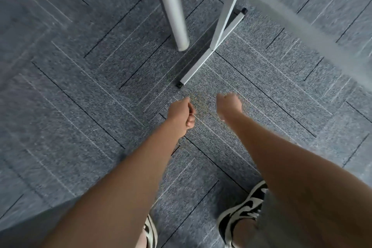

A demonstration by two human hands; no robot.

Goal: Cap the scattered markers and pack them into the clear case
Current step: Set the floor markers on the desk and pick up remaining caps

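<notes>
Fists (182, 115) (229, 105) — near frame foot (179, 85)

I looked straight down at grey carpet tiles (80, 86). My left hand (182, 116) and right hand (229, 106) both hung curled into fists, holding nothing I could see. A round white leg (173, 10) and a square-tube frame (219, 32) stood ahead, my black-and-white sneakers (241, 211) below.

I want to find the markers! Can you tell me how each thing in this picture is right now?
Left hand: fingers curled, holds nothing.
Right hand: blurred, looks curled, nothing seen in it.
Round leg: upright on the carpet.
Square frame: its foot lies flat on the carpet.
Shoes: on the feet, standing on the carpet.
Markers and case: not in view.
</notes>
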